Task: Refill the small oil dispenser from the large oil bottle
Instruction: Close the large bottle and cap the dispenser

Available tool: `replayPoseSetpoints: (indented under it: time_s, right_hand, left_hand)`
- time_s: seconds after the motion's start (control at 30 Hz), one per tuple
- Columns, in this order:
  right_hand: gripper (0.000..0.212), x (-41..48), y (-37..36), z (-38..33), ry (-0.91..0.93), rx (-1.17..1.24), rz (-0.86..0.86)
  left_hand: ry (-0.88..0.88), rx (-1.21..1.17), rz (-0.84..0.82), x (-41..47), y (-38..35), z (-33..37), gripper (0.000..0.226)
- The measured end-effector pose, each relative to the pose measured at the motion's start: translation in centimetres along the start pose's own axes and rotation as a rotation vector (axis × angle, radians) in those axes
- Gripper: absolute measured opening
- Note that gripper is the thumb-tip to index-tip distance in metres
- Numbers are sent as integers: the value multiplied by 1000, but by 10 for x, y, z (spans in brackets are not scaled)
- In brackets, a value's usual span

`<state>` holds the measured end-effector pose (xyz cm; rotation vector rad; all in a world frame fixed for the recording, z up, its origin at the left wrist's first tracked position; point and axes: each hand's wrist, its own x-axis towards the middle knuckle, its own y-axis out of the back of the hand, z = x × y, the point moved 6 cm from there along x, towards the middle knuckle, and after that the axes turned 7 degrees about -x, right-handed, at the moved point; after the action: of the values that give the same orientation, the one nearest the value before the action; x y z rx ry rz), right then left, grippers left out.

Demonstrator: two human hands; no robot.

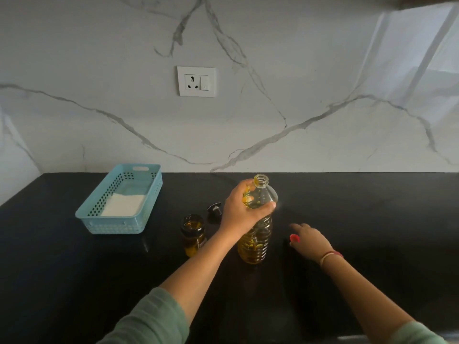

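Standing on the counter (74, 269): 1 uncapped oil bottle (255, 242), 1 open amber dispenser (193, 234) | left hand (242, 212) gripping bottle's shoulder | right hand (309, 239) pinching red cap (294, 238).

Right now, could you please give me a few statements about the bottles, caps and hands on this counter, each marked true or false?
1. The large oil bottle is uncapped. True.
2. The left hand has its grip on the small dispenser. False: it holds the large bottle's shoulder.
3. The small oil dispenser stands open, with its black stopper lying on the counter behind it. True.
4. The red cap lies in the blue basket. False: it is at the right hand.
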<state>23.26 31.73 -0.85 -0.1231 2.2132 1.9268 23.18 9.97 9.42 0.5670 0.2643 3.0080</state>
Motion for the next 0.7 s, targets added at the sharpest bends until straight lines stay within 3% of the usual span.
replayPoseSetpoints:
  time_s: [0.17,0.37,0.57,0.63,0.7]
  right_hand:
    - [44,6,-13,-6,90,-126,-60]
    - [20,14,-5,-8,130,-98,29]
    - [19,-2,101,-32,201,350,475]
    - [17,-11,141,-46,282,601,493]
    - [18,-26,168,-64,390,854,407]
  left_hand:
    - [26,-25,19,-3,-3,0,67]
    - [44,-31,36,-4,-4,0,61]
    - [89,-36,12,0,-4,-4,64]
    - [102,-29,5,0,-4,-5,64]
    - [107,-24,2,0,-4,-6,62]
